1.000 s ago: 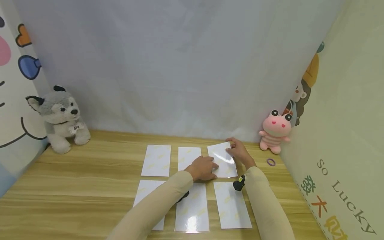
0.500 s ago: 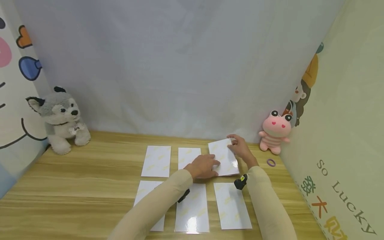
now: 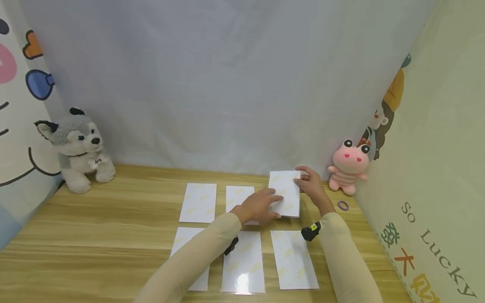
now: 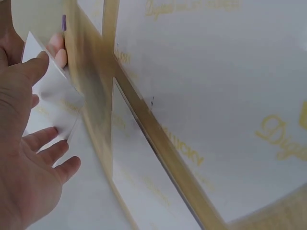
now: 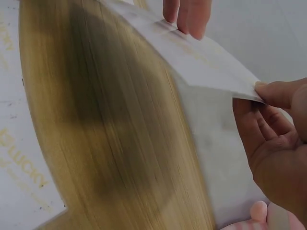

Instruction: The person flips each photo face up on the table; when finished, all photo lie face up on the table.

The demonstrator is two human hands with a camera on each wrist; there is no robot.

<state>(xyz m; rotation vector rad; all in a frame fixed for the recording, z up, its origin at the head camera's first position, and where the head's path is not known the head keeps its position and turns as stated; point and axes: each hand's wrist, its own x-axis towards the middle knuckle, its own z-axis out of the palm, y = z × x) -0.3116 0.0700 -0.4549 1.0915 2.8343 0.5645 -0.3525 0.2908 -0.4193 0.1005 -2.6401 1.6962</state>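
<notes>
A white photo-paper sheet (image 3: 286, 185) with faint yellow lettering is lifted off the back right of the table. My right hand (image 3: 312, 185) pinches its right corner, thumb on the lettered face and fingers underneath, as the right wrist view shows. From the left, my left hand (image 3: 261, 206) reaches across with spread fingers; its fingertips (image 5: 194, 24) touch the lettered face. The sheet looks bent in the left wrist view. Its underside is hidden. Similar sheets lie beside it: a back-left one (image 3: 198, 203) and a back-middle one (image 3: 239, 195), partly covered by my left hand.
In the front row lie a left sheet (image 3: 185, 240) partly under my sleeve, a middle sheet (image 3: 243, 261) and a right sheet (image 3: 294, 261). A plush husky (image 3: 79, 151), a pink plush toy (image 3: 349, 166) and a purple ring (image 3: 343, 205) stand or lie near the walls.
The held sheet has risen from the table and shifted back and to the right, now nearly straight. Both hands have moved with it. The other sheets stay put.
</notes>
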